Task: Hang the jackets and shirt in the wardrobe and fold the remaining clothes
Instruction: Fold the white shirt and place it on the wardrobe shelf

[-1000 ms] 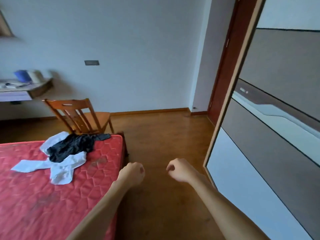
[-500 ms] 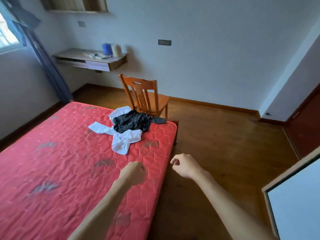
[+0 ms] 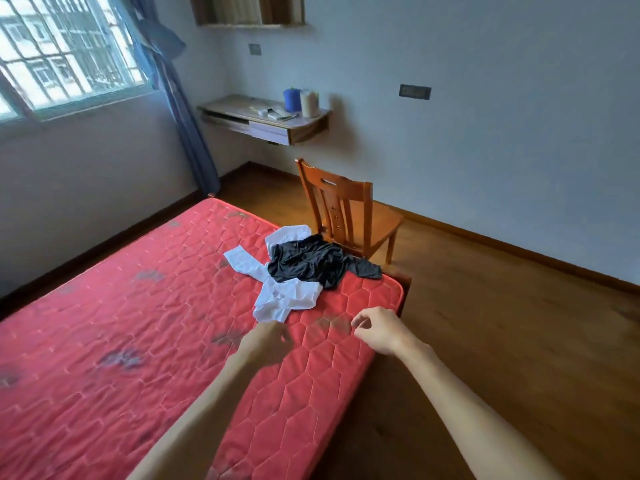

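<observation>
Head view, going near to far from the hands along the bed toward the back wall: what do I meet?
Left hand and right hand side by side → white garment, near end → black garment lying over it → wooden chair → wall shelf.
</observation>
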Tool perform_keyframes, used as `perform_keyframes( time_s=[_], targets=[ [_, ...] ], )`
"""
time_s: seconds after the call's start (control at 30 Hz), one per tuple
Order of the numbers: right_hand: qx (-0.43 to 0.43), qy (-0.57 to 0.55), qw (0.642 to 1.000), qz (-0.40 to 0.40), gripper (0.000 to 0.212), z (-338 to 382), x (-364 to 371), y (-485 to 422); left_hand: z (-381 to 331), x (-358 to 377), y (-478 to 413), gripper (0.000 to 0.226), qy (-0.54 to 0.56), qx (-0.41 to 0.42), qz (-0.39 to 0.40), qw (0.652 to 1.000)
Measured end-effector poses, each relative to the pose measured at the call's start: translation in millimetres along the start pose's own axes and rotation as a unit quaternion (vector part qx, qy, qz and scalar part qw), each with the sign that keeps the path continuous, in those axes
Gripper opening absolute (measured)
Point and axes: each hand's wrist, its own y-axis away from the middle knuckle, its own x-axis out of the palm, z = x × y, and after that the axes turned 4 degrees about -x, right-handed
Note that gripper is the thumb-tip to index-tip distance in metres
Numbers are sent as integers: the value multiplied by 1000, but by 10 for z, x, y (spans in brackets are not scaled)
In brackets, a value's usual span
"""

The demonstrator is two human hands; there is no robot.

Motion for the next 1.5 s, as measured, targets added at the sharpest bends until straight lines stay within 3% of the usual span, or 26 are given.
perform_keyframes(
  time_s=[0.4,0.57,0.8,1.0,1.2,1.27,1.4,1.5],
  targets=[
    [-49,5,994,100,27,88,88,-1626,317,-259,-908,24,47,-137,-4,989],
    [-36,31,989,142,29,188,318,-2384,643,-246,-1505,25,117,-164,3,979],
    [12,72,980,183,26,257,686,-3343,1103,-115,-2261,26,248,-222,16,943],
    [29,87,972,216,25,165,1055,-3957,1421,259,-2780,29,285,-283,25,916],
    [2,110,966,234,25,-140,1773,-4646,1786,893,-3563,28,264,-313,24,912],
    [-14,115,967,225,24,-319,2080,-4920,1917,1183,-3864,31,242,-297,40,923],
    [-45,179,959,215,43,-581,2643,-5532,2219,1773,-4452,34,130,-235,106,957],
    [-65,208,947,236,46,-831,2960,-5853,2392,2157,-4850,32,52,-203,103,972]
  ],
)
